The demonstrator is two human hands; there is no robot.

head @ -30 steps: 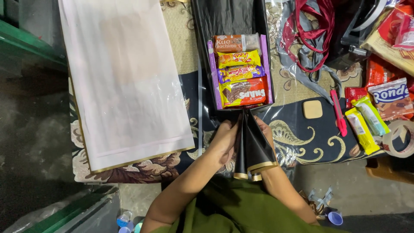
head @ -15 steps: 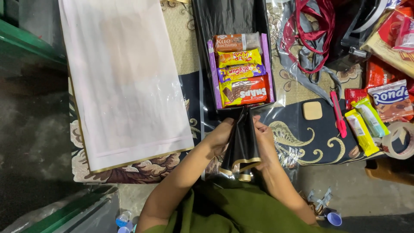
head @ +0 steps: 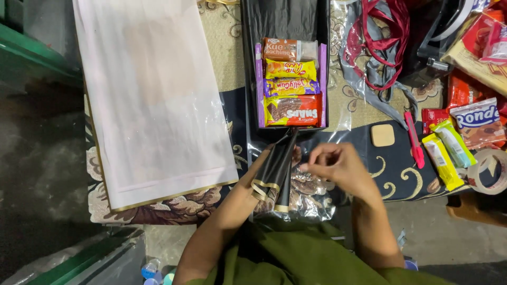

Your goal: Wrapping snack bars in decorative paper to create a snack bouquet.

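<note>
My left hand (head: 257, 170) grips a pleated fold of black paper with a gold edge (head: 279, 173), bunched below a stack of snack packets (head: 290, 84). The packets lie in a row on black wrapping paper (head: 285, 18), flanked by purple strips. My right hand (head: 335, 166) hovers just right of the fold with its fingers curled and nothing in it. Crinkled clear cellophane (head: 309, 198) lies under both hands.
A large white sheet with a gold border (head: 153, 95) covers the left of the patterned table. To the right lie a red cutter (head: 413, 138), a small tan square (head: 382, 135), red and grey ribbon (head: 377, 42), more snack packets (head: 465, 126) and a tape roll (head: 488, 171).
My right hand has let go of the black fold and moved off to the right. The left hand still holds the fold, now tilted to the left.
</note>
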